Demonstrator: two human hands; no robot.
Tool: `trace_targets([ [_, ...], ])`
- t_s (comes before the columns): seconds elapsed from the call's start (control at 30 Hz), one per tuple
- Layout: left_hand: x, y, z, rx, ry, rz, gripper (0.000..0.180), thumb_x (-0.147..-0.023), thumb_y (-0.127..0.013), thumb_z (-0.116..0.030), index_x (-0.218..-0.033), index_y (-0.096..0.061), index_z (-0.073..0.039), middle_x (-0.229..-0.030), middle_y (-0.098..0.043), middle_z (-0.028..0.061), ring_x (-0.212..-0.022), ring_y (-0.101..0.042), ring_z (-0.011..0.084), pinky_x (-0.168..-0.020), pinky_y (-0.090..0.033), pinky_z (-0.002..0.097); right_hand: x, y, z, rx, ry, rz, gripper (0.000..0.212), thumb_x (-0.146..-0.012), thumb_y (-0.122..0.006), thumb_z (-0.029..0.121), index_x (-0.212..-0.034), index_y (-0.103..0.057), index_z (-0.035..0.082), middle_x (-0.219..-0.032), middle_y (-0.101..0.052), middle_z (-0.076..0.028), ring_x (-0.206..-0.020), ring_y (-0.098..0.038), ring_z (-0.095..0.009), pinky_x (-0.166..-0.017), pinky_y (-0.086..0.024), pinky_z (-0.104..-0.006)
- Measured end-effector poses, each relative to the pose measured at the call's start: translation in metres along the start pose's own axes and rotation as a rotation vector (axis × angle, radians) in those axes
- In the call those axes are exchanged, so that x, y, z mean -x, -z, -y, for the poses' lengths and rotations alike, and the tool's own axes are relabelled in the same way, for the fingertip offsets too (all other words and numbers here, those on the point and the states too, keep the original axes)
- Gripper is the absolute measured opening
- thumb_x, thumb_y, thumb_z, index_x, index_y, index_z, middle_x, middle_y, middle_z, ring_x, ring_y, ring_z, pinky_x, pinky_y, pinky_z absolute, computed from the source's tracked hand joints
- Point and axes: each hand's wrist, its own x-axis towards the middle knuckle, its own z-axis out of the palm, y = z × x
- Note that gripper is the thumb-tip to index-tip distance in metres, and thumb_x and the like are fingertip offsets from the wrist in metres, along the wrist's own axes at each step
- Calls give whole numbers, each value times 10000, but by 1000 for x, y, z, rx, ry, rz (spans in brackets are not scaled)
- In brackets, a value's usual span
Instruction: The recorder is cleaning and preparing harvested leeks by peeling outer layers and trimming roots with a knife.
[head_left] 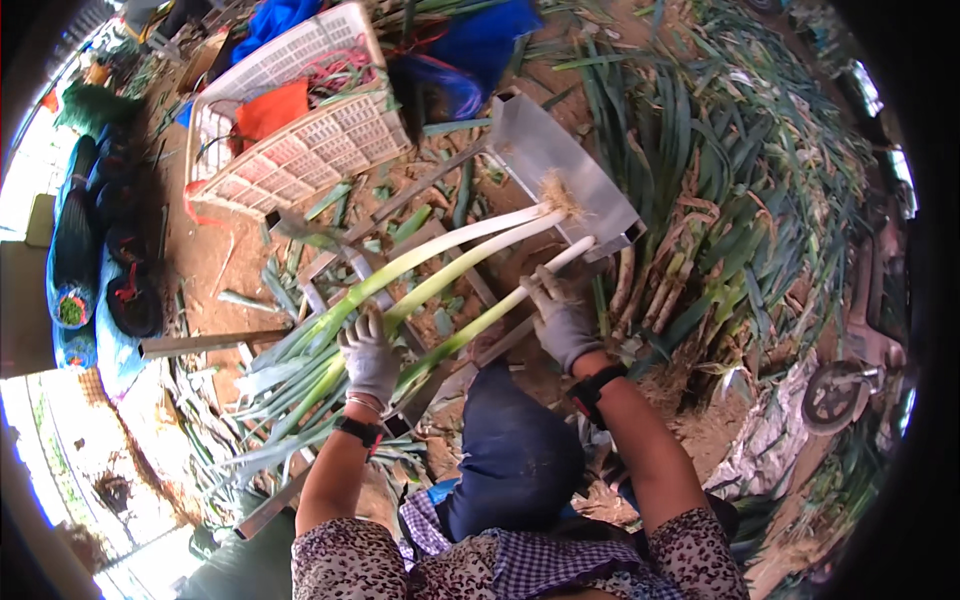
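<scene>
Three long leeks lie across a metal frame, their white root ends to the right and green leaves fanning to the lower left. My left hand, in a pale glove, has its fingers curled over the leaf part of the leeks. My right hand, also gloved, grips the white stalk of the nearest leek a little below its root end. The two farther leeks reach a grey metal trough, with bushy roots at its edge. Part of the grip is hidden under each glove.
A white plastic crate holding an orange cloth stands at the far left. A large heap of leeks fills the right side. Wrapped green bundles lie at the left, and a small wheel stands at the right.
</scene>
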Motion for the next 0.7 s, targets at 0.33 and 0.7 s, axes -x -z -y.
trace_targets([
  [0.33, -25, 4, 30, 989, -9, 915, 517, -841, -761, -61, -1336, -622, -12, -1212, -728, 87, -1090, -681, 204, -976, -525, 335, 9, -10, -14, 70, -14, -13, 732, -857, -706, 131, -1559, -510, 201, -1600, -452, -130, -1380, -507, -377, -1154, -417, -482],
  [0.7, -3, -4, 7, 1102, 112, 732, 416, -843, -700, 56, -1252, -658, -10, -1123, -734, 103, -1044, -671, 177, -940, -527, 324, -16, 11, -8, 233, -2, 50, 730, -901, -601, 81, -1599, -450, 228, -1663, -363, -172, -1536, -337, -363, -1246, -287, -492],
])
